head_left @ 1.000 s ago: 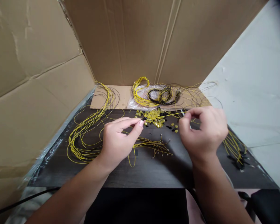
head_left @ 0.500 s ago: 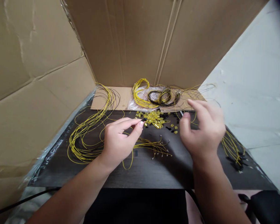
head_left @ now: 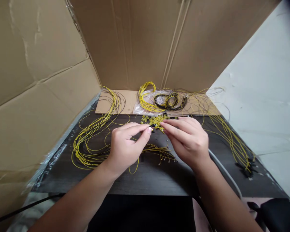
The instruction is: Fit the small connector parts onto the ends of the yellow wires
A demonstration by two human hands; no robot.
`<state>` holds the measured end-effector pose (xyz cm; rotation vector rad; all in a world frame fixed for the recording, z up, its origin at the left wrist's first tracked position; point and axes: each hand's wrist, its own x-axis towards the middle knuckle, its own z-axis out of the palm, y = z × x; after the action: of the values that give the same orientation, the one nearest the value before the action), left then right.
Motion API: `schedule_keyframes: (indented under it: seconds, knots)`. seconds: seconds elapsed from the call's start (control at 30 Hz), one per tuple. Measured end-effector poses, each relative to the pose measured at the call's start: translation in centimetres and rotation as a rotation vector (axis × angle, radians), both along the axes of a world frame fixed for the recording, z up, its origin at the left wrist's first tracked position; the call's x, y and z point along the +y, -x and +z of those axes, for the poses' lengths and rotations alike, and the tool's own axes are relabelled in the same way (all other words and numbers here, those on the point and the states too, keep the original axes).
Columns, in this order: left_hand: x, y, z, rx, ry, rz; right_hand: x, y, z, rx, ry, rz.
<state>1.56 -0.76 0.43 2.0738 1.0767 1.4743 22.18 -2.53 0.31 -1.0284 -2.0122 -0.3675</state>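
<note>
My left hand (head_left: 127,145) pinches a small black connector (head_left: 153,125) between thumb and forefinger, with a thin yellow wire trailing from it. My right hand (head_left: 187,140) has its fingers pressed together and reaches left toward that connector, over a pile of small yellow plastic pieces (head_left: 157,120). What its fingertips hold, if anything, is hidden. A short bundle of yellow wires with metal ends (head_left: 159,151) lies on the dark table (head_left: 159,177) between and below my hands.
A large loop of yellow wires (head_left: 91,141) lies at the left. Yellow and black coils in a clear bag (head_left: 163,100) sit on cardboard at the back. More yellow wires with black connectors (head_left: 241,154) lie at the right. Cardboard walls (head_left: 38,80) stand left and behind.
My right hand moved left from the right side of the pile to meet my left hand's fingertips. The left hand stayed almost in place, still pinching the black connector.
</note>
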Motion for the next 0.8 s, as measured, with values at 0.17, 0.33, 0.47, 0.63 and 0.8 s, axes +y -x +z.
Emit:
schedule_keyframes:
  seconds: [0.17, 0.33, 0.47, 0.63, 0.8]
  knots:
    - [-0.1, 0.2, 0.1, -0.044, 0.021, -0.030, -0.7, -0.1, 0.7, 0.296, -0.059, -0.122]
    - [-0.1, 0.4, 0.1, -0.072, 0.022, -0.026, -0.3, -1.3, 1.0, 0.577, -0.190, -0.323]
    - [0.1, 0.4, 0.0, -0.081, 0.012, -0.019, 0.9, -3.1, 1.0, 0.882, -0.297, -0.396]
    - [0.2, 0.5, 0.0, -0.086, -0.025, -0.006, 1.5, -5.7, 1.8, 1.179, -0.325, -0.410]
    - [0.2, 0.5, 0.0, -0.073, -0.048, 0.011, 1.7, -8.9, 2.1, 1.411, -0.381, -0.368]
